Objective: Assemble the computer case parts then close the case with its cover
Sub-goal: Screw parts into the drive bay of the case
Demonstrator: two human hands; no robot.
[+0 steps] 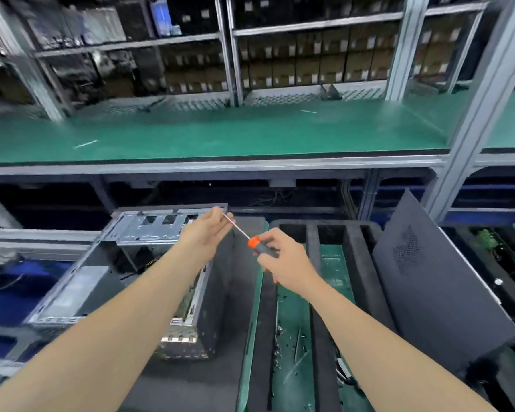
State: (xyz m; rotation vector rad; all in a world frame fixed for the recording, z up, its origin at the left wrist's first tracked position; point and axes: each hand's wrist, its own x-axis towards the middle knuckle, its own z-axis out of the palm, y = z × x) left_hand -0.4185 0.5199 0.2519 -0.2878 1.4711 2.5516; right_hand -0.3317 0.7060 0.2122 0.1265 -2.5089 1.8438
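An open computer case (81, 281) lies on its side at the left, its metal drive cage (158, 224) at the far end. My right hand (280, 260) grips a screwdriver (257, 243) by its grey and orange handle. Its thin shaft slants up and left to my left hand (208, 230), which pinches the tip above the case's far right corner. The dark side cover (434, 281) with a vent grille leans upright at the right.
A black foam tray (354, 233) with slots lies on a green mat (292, 337) strewn with small screws. Above runs a green shelf (220, 135), with metal racks of boxes behind. A metal upright (470, 129) stands at the right.
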